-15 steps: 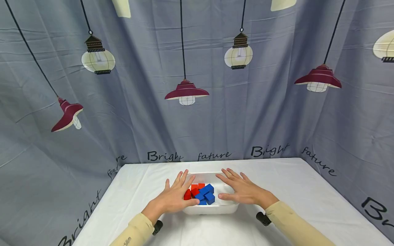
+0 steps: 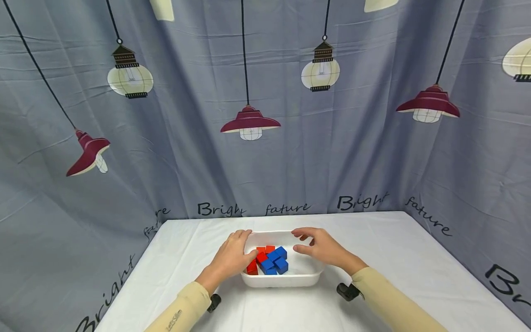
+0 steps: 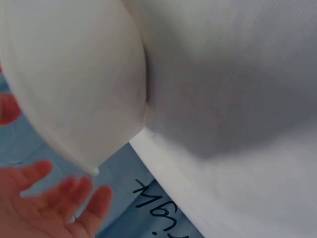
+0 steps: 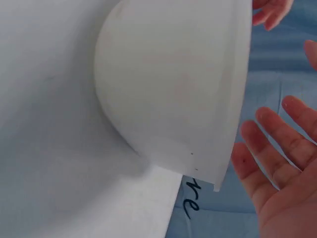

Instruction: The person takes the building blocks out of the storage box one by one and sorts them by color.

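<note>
A white plastic box (image 2: 286, 280) stands on the table with red blocks (image 2: 251, 267) and blue blocks (image 2: 281, 265) grouped in its left half. My left hand (image 2: 230, 256) is over the box's left end, thumb towards the red blocks. In the left wrist view, its fingers (image 3: 94, 210) lie beside the rim and hold nothing. At the right end, my right hand (image 2: 327, 249) hovers near the rim, fingers loosely bent. The right wrist view shows its fingers (image 4: 270, 146) apart from the box wall, with nothing between them.
The table is covered with a white cloth (image 2: 373, 240). Behind it hangs a grey-blue curtain (image 2: 290, 166) printed with lamps and lettering. A dark wrist-worn device (image 2: 347, 291) sits under the right wrist.
Both hands have come down closer to the box's ends. Their spread fingers have drawn together and bent slightly. The box and blocks stay in place.
</note>
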`<act>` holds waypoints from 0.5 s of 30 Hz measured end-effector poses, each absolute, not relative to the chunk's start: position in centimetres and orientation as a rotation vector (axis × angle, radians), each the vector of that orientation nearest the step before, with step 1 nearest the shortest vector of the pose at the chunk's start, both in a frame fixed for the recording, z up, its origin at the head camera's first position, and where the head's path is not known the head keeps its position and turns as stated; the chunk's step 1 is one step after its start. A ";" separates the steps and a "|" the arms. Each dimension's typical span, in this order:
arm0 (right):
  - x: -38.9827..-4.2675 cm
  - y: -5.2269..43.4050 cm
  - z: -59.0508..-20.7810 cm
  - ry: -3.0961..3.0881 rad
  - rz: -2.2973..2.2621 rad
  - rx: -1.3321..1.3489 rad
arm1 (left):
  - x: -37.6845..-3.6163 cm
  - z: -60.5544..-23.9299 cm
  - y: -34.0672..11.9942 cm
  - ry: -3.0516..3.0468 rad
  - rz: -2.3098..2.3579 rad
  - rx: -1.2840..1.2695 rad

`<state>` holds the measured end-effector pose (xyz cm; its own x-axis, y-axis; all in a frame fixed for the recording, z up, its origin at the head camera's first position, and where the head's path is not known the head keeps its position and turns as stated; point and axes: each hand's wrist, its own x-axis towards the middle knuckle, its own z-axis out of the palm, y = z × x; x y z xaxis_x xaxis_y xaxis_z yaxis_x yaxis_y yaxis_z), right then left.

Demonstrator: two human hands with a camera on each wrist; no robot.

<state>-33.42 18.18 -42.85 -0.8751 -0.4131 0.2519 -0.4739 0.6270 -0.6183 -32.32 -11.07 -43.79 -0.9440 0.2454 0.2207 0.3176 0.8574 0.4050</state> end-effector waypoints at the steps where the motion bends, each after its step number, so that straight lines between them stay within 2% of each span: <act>1: -33.5 18.2 -42.8 -2.753 1.130 0.747 | -32.5 -43.9 -11.0 -2.871 -0.655 -0.416; 7: -34.3 18.2 -42.6 -2.739 1.309 0.751 | -33.2 -44.8 -10.7 -2.923 -0.673 -0.302; 15: -35.2 18.2 -42.5 -2.695 1.605 0.749 | -33.6 -45.9 -10.7 -2.991 -0.625 -0.290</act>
